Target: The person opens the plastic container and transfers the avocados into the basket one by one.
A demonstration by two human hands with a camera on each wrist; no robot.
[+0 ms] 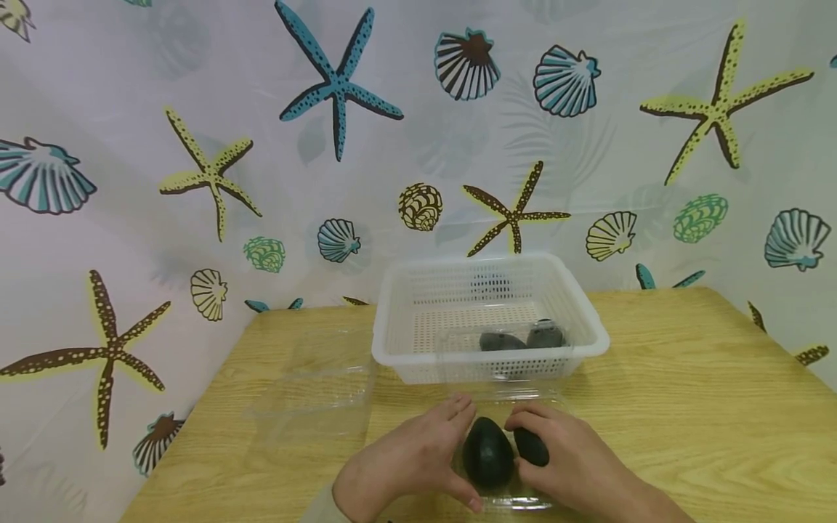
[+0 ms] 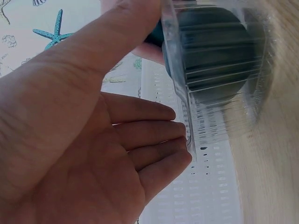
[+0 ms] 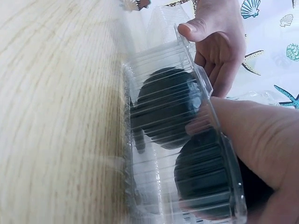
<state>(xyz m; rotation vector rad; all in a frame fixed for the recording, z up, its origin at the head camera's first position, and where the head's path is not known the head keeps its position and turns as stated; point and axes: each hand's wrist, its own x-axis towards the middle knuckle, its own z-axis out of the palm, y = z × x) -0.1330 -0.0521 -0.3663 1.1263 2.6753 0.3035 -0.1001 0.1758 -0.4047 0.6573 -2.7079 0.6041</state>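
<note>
Head view: left hand [image 1: 408, 457] fingers near straight, thumb and fingertips touching the left side of the bigger avocado [image 1: 487, 452] and the rim of the clamshell [image 1: 516, 501] it sits in. Right hand [image 1: 575, 461] curls round the smaller avocado [image 1: 531, 445] from the right. Both sit at the tabletop's [image 1: 686, 407] near edge, just in front of the basket [image 1: 487, 319].

Right wrist view: thumb lies against the clear ribbed wall [image 3: 187, 154], both dark fruits show through it.

Handling, my read: the clamshell is thin, light, flexible plastic that buckles if squeezed, so hold it at the rim or support it from below. The avocados are dense for their size, firm, with pebbled skin that isn't very slippery, but they bruise, so cup them around the widest part with no fingertip pressure.

Count: 2 avocados under the hands, 2 dark ones in the basket, apparently inside another clamshell. 1 basket. 1 more empty clear tray [image 1: 314, 407] to the left. Clamshells: 3, as far as I can tell.
</note>
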